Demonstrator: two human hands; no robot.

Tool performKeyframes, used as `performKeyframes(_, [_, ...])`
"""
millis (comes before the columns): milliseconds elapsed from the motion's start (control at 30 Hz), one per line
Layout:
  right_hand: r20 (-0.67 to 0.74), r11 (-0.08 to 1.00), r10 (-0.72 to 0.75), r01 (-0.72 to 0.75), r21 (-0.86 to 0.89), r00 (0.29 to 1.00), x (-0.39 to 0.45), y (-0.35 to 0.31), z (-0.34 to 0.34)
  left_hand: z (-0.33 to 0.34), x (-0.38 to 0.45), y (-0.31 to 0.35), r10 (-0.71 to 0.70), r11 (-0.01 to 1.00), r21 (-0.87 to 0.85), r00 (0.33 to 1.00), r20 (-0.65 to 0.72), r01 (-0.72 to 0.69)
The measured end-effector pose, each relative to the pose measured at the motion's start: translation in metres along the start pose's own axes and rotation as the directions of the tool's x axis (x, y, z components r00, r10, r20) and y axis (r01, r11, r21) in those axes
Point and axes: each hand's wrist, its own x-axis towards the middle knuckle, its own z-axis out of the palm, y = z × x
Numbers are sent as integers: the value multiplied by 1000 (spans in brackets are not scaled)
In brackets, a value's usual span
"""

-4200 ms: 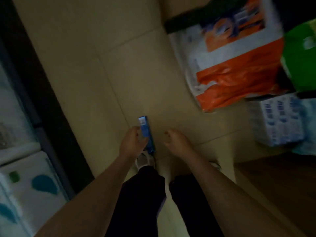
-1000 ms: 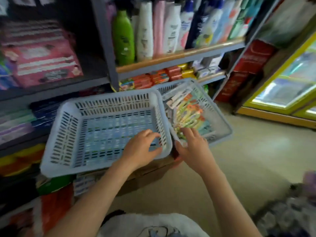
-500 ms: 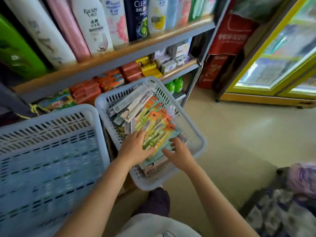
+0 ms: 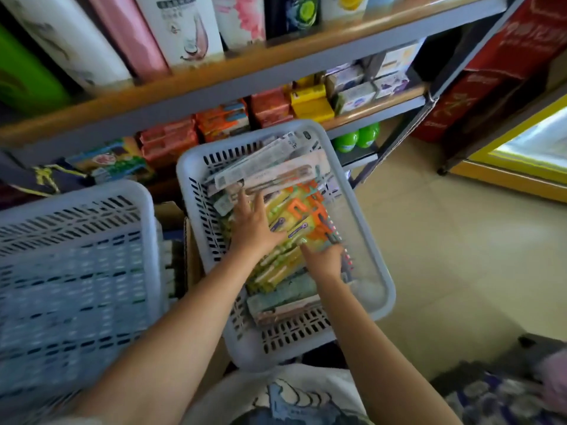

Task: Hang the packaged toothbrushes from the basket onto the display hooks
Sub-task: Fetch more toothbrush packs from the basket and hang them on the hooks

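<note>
Daylit shop aisle, soft and slightly smeared

Brightest light glares from the yellow-framed glass door (image 4: 534, 148), washing the beige tiled floor (image 4: 460, 246) beside it; away from that door the dark metal shelving (image 4: 214, 84) falls into shadow. The pale blue slotted plastic basket (image 4: 76, 271) farthest from the door is motion-blurred, and straight shelf edges bow with wide-angle distortion towards the corners

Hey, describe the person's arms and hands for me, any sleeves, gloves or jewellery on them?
Both forearms are bare as far as the frame shows, with no sleeve on either. The left hand and right hand wear no gloves, and no watch, bracelet or ring is visible. A white printed top shows at the bottom edge.
</note>
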Motion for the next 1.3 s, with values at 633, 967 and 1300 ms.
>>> performKeyframes(633, [396,861,1,-202,466,918,17,-11,33,26,-2,-31,-202,877,-449,979,-25,170])
performKeyframes(967, [523,878,-54,-210,431,850,13,-22,3,11,-22,-14,-252,636,-709,950,184,306])
performKeyframes(1300, [584,953,-142,-50,300,799,4,-25,-36,19,-58,-1,-266,438,-792,903,338,426])
